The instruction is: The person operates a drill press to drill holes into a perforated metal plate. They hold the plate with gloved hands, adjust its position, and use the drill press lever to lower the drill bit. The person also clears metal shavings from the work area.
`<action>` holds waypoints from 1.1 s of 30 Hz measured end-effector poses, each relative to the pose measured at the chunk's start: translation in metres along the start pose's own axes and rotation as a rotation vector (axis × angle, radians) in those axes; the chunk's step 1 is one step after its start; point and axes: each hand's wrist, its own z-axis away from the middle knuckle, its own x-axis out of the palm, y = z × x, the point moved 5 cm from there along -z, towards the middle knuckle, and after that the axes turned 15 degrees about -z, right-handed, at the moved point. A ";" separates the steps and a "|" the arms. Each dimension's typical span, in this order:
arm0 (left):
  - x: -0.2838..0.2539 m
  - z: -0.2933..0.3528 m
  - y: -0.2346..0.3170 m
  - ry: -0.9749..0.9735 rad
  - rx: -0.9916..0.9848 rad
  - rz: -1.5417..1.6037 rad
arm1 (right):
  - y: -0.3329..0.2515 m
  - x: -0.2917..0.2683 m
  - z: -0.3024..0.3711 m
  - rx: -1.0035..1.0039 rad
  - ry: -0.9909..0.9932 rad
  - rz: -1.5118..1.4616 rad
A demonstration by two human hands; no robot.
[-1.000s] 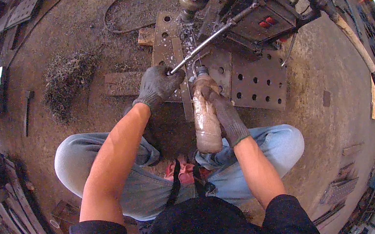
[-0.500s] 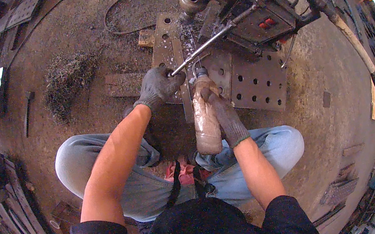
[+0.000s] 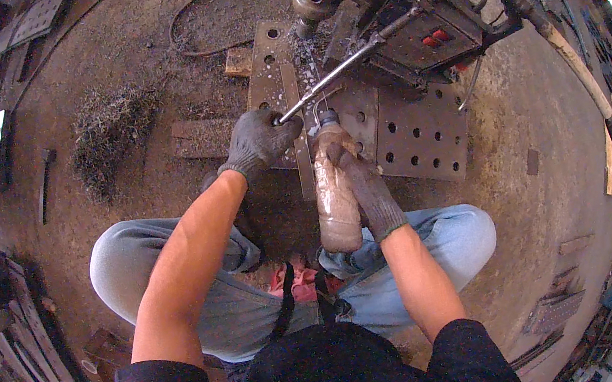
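Observation:
My left hand [image 3: 262, 138], in a grey knit glove, is closed round the near end of a long steel lever bar [image 3: 341, 70] of a drill press [image 3: 432, 36]. In my gloved right hand [image 3: 367, 190] is a clear plastic bottle [image 3: 337, 214] of brownish liquid. A thin bent tube [image 3: 316, 108] comes out of its dark cap and points at the work. Beneath the machine's spindle [image 3: 309, 8] lie steel plates; the right one, a drilled plate [image 3: 420, 122], has rows of holes. Wet spots show on the metal by the tube's tip.
A heap of metal shavings [image 3: 115, 138] lies on the dirt floor to the left, with a hammer-like tool [image 3: 46, 186] beyond it. A cable [image 3: 174, 31] loops at the back. Small wood block [image 3: 239, 62] beside the plates. A wooden pole [image 3: 571, 57] leans at the right.

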 end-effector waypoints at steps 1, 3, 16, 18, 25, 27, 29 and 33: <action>0.000 0.000 -0.001 0.002 -0.005 0.001 | 0.001 -0.001 0.000 0.016 0.000 -0.002; 0.000 0.000 0.001 0.003 -0.012 0.003 | 0.001 -0.002 -0.001 0.010 -0.002 -0.004; 0.009 0.000 -0.007 -0.003 -0.059 0.086 | -0.001 0.001 0.010 0.028 0.008 -0.161; 0.006 0.004 -0.002 0.013 -0.022 0.103 | -0.010 0.006 0.016 0.017 0.033 -0.235; 0.003 0.004 -0.004 0.033 0.004 0.059 | -0.007 0.007 0.021 0.061 0.084 -0.194; 0.003 0.002 -0.001 0.032 -0.009 0.012 | -0.016 0.015 0.031 0.063 0.049 -0.226; 0.003 0.000 -0.002 0.039 0.008 -0.011 | -0.018 0.015 0.030 0.030 0.023 -0.245; 0.005 0.001 -0.003 -0.011 -0.008 0.040 | -0.025 0.015 0.033 -0.008 0.076 -0.156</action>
